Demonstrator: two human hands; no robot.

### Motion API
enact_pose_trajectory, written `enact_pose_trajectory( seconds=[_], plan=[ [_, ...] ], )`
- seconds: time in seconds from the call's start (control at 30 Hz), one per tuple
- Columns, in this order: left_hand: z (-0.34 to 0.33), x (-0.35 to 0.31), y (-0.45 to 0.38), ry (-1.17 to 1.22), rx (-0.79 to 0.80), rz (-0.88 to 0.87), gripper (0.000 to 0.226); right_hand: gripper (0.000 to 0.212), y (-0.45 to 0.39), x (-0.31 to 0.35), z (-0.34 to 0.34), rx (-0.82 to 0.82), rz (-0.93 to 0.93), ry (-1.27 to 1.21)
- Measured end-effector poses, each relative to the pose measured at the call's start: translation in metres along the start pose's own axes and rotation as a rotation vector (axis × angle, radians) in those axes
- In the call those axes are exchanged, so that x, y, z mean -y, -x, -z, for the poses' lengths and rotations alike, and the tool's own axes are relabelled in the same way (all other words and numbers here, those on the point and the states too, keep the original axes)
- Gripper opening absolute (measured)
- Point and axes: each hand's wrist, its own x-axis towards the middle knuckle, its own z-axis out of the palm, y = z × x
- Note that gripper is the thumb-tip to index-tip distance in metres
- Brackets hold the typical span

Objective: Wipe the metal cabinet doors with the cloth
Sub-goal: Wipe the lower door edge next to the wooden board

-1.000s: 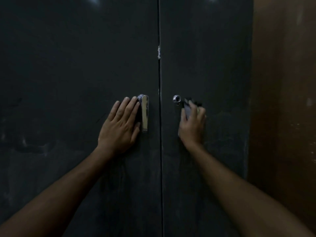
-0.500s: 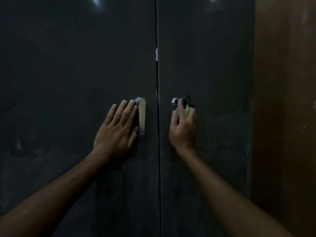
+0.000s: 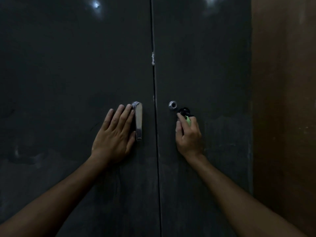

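Left hand: flat on left cabinet door, fingers straight, beside the handle.
Right hand: curled round a small green and black object, just below the lock.
Cloth: cannot tell where.

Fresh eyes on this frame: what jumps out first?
Two bare hands on dark double doors: the left hand lies flat beside the chrome handle, the right hand pinches a small green and black item just below the lock. A white fleck sits on the seam above.
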Motion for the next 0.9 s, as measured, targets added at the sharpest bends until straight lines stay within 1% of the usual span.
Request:
enact_pose_trajectory(
  seconds=[0.03,0.13,0.17,0.2,0.3,0.33,0.37,0.43,0.53,0.6,0.67,0.73,0.77,0.83,0.9],
  plan=[
    [0.000,0.000,0.000,0.002,0.002,0.004,0.074,0.039,0.000,0.006,-0.002,-0.001,0.026,0.026],
    [0.000,0.000,0.001,-0.002,-0.008,0.001,0.074,0.039,-0.006,0.041,-0.014,0.036,0.313,0.107],
    [-0.001,0.000,0.001,-0.007,-0.012,-0.002,0.073,0.040,-0.018,0.054,-0.018,0.032,0.366,0.120],
    [-0.001,0.001,0.001,-0.011,-0.018,-0.005,0.073,0.041,-0.035,0.067,-0.023,0.004,0.369,0.138],
    [-0.001,0.001,0.002,-0.007,-0.034,-0.003,0.072,0.050,-0.091,0.093,-0.031,-0.078,0.192,0.192],
    [0.000,0.001,0.002,-0.005,-0.030,0.002,0.072,0.052,-0.101,0.094,-0.030,-0.082,0.160,0.194],
    [0.000,0.001,0.002,-0.002,-0.024,0.006,0.072,0.051,-0.102,0.092,-0.030,-0.082,0.171,0.190],
    [0.000,0.001,0.002,0.006,-0.019,0.007,0.073,0.045,-0.079,0.082,-0.024,-0.051,0.257,0.180],
    [0.001,0.000,0.001,0.017,-0.008,0.014,0.074,0.043,-0.027,0.064,-0.011,0.065,0.368,0.176],
    [0.000,0.000,0.001,0.021,-0.004,0.014,0.073,0.038,-0.034,0.062,-0.007,0.072,0.409,0.196],
    [0.000,0.000,0.001,0.023,0.002,0.017,0.072,0.034,-0.069,0.074,-0.013,0.054,0.380,0.202],
    [0.000,0.001,0.001,0.031,0.004,0.019,0.072,0.036,-0.098,0.089,-0.018,0.026,0.284,0.191],
    [0.000,0.001,0.002,0.037,0.004,0.020,0.072,0.038,-0.100,0.093,-0.020,0.022,0.242,0.167],
    [0.002,0.001,0.001,0.049,0.002,0.023,0.072,0.041,-0.077,0.086,-0.018,0.049,0.231,0.136],
    [0.002,0.001,0.001,0.056,0.000,0.029,0.072,0.042,-0.033,0.068,-0.010,0.101,0.318,0.132]
  ],
)
